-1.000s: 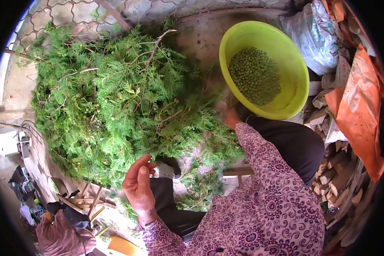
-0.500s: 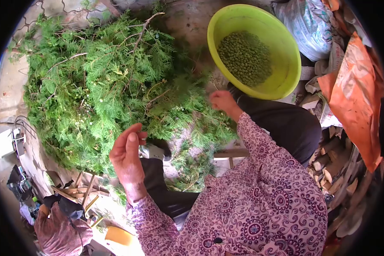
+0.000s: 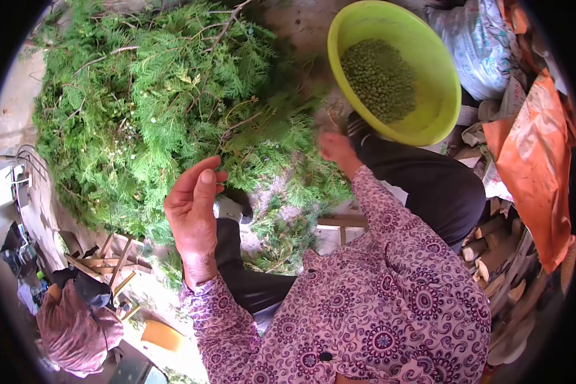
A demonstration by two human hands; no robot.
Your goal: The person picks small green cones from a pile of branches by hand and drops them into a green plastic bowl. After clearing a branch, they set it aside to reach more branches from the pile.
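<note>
My left hand (image 3: pixel 193 208) is raised at the near edge of a large heap of green conifer branches (image 3: pixel 153 115), thumb and fingers loosely curved and apart, with nothing seen in them. Close to the near side of a yellow-green basin (image 3: pixel 438 121) is my right hand (image 3: pixel 339 152), blurred, its fingers curled in. I cannot tell what they hold. Leafy sprigs (image 3: pixel 294 137) lie just left of that hand. The basin is tilted in this view and holds a pile of small green cones (image 3: pixel 381 80).
A white printed sack (image 3: pixel 480 51) and an orange sheet (image 3: pixel 537 173) are at the right, above split firewood (image 3: pixel 493 249). Wooden stool legs (image 3: pixel 112 262), a yellow container (image 3: pixel 163 336) and a bundle of reddish cloth (image 3: pixel 77 326) are at lower left.
The view has shifted, so the heap sits higher and the basin farther right and up. My left hand keeps its loose curve; my right hand stays near the basin with fingers curled.
</note>
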